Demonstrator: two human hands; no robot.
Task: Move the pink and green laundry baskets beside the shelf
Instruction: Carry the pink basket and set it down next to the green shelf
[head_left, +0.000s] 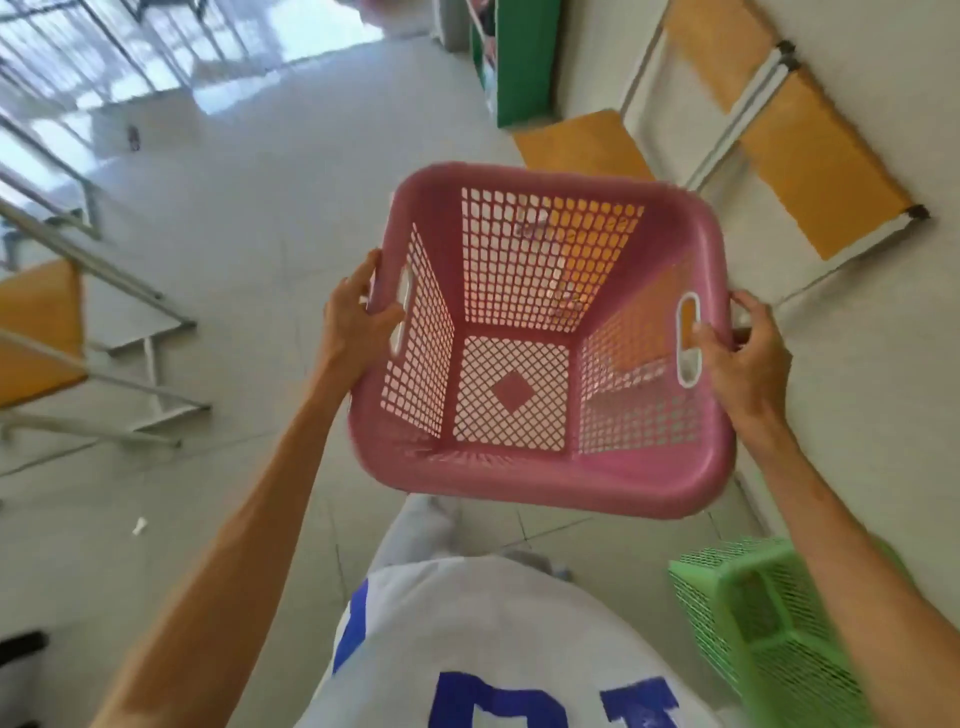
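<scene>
I hold the empty pink laundry basket (540, 483) up off the floor in front of my body. My left hand (358, 317) grips its left rim at the handle slot. On the opposite side my right hand (743, 348) grips the rim beside the white-edged handle slot. The green laundry basket (763, 623) stands on the floor at the lower right, partly hidden behind my right forearm. A green shelf (519, 62) stands against the wall at the top, ahead of me.
Orange-seated chairs (800, 140) with white metal frames line the wall on the right. More orange chairs and a metal frame (145, 358) stand on the left. Pale tiled floor (249, 218) runs between them toward the shelf. A small white scrap (139, 526) lies on the floor.
</scene>
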